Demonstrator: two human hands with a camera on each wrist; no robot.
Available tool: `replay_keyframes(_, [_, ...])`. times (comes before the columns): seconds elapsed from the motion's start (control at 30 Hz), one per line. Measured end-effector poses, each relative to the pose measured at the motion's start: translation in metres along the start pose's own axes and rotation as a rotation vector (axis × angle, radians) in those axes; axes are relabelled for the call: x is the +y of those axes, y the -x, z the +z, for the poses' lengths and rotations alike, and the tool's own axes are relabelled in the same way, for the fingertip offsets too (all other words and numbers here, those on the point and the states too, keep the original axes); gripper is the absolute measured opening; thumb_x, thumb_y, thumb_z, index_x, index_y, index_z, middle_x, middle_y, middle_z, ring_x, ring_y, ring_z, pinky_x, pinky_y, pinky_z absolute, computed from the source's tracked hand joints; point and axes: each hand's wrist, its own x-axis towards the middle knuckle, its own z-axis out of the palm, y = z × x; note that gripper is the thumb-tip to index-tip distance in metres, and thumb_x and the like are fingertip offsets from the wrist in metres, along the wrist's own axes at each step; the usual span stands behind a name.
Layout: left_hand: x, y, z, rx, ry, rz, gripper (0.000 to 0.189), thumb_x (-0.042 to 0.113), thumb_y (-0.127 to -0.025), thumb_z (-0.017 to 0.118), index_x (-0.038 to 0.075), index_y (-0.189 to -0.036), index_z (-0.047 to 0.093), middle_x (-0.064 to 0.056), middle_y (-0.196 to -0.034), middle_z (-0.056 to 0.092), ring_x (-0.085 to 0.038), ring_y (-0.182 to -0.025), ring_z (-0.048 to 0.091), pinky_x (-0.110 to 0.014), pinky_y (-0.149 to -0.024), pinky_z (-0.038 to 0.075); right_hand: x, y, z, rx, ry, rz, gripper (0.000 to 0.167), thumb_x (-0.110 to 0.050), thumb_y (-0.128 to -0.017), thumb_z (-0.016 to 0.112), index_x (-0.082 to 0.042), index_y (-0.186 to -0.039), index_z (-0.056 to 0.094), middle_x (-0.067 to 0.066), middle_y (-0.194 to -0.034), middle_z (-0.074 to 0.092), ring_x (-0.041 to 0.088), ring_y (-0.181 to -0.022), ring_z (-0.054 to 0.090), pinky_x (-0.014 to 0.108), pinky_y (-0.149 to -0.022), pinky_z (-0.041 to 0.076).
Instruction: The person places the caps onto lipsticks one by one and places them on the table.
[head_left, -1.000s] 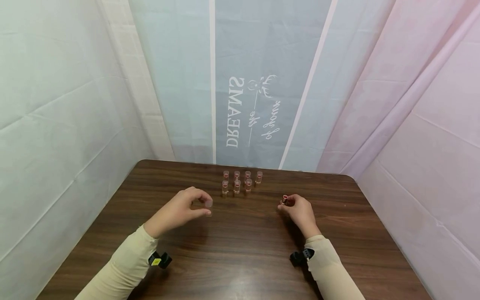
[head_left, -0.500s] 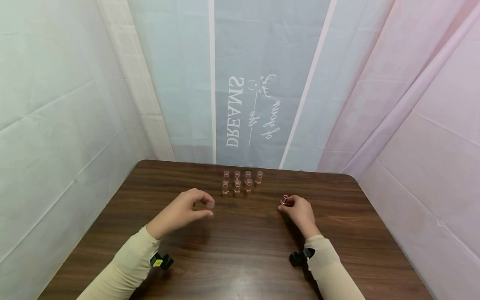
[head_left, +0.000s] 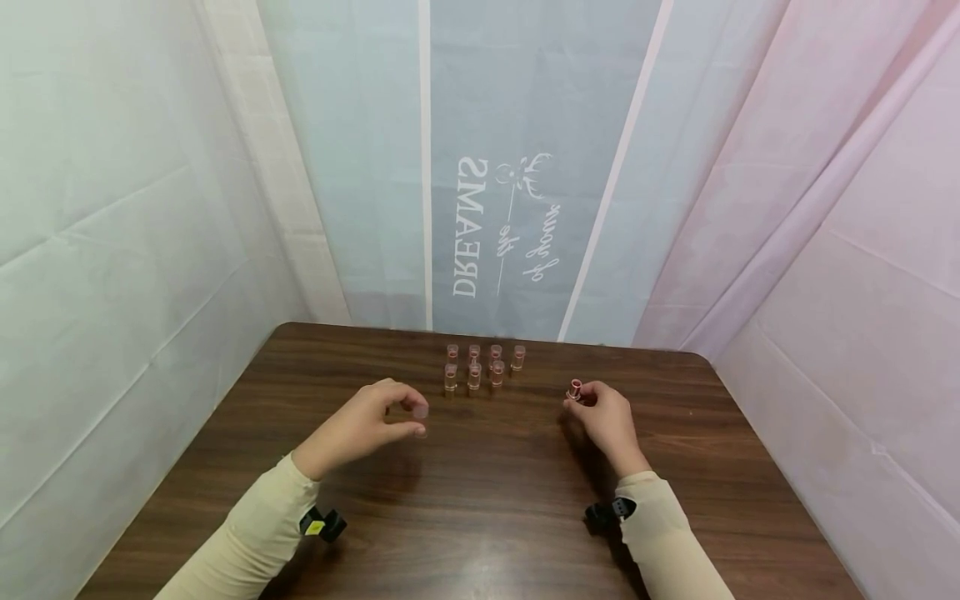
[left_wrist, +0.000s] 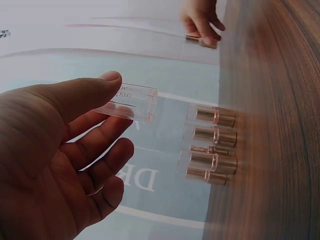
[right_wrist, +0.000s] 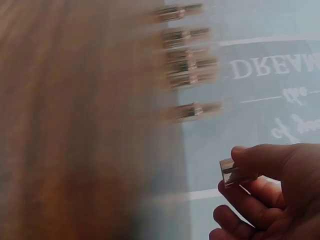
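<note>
Pinched between the thumb and forefinger of my left hand [head_left: 360,423] is a clear lipstick cap [left_wrist: 141,102], its printed side showing in the left wrist view. My right hand [head_left: 607,418] grips a small uncapped lipstick [head_left: 575,389] by its base, with a red top pointing up, near the right side of the table. Fingers cover much of that base in the right wrist view. Between the hands and farther back, several capped lipsticks [head_left: 474,379] stand upright in two rows, with clear caps over metallic bases.
The brown wooden table [head_left: 480,492] reaches back to a printed cloth [head_left: 517,100] hanging behind it. White cloth hangs on both sides. A black wrist camera [head_left: 327,523] is strapped to the left forearm, another wrist camera [head_left: 600,517] to the right.
My right hand has moved slightly away from me and to the right, carrying the lipstick. My left hand, still holding the cap, has shifted a little to the right.
</note>
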Motion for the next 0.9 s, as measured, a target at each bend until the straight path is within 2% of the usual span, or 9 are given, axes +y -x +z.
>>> replay_keyframes(0.17, [0.0,0.0,0.0,0.0,-0.001,-0.003,0.022,0.03,-0.088,0.083,0.028,-0.105,0.07,0.016,-0.103,0.064,-0.015,-0.103,0.063,-0.037,-0.087,0.052,-0.018,0.004,-0.008,0.028,-0.031,-0.054,0.026,-0.029,-0.094,0.077,-0.01,-0.108,0.07,0.008,-0.103,0.071,0.024,-0.093,0.067,0.043,-0.083,0.052])
replay_keyframes(0.4, [-0.001,0.0,0.001,0.006,-0.013,-0.01,0.022,0.031,-0.087,0.083,0.031,-0.104,0.069,0.017,-0.102,0.064,-0.013,-0.102,0.063,-0.035,-0.085,0.051,-0.045,0.013,-0.013,0.053,-0.072,-0.137,0.024,-0.031,-0.095,0.076,-0.013,-0.11,0.073,0.005,-0.097,0.071,0.02,-0.085,0.064,0.036,-0.075,0.052])
replay_keyframes(0.67, [0.0,-0.001,0.0,0.005,-0.008,-0.008,0.022,0.03,-0.087,0.083,0.03,-0.104,0.07,0.016,-0.101,0.064,-0.012,-0.101,0.062,-0.034,-0.084,0.051,-0.076,0.03,-0.014,0.048,-0.116,-0.229,0.017,-0.026,-0.092,0.079,-0.016,-0.106,0.076,0.001,-0.095,0.069,0.016,-0.086,0.061,0.033,-0.073,0.053])
replay_keyframes(0.9, [0.001,0.0,0.001,-0.003,0.01,-0.004,0.022,0.029,-0.088,0.083,0.028,-0.105,0.07,0.016,-0.102,0.064,-0.014,-0.103,0.063,-0.036,-0.086,0.051,-0.093,0.045,-0.005,0.02,-0.154,-0.301,0.018,-0.02,-0.089,0.081,-0.014,-0.105,0.077,0.0,-0.094,0.067,0.014,-0.084,0.061,0.027,-0.074,0.055])
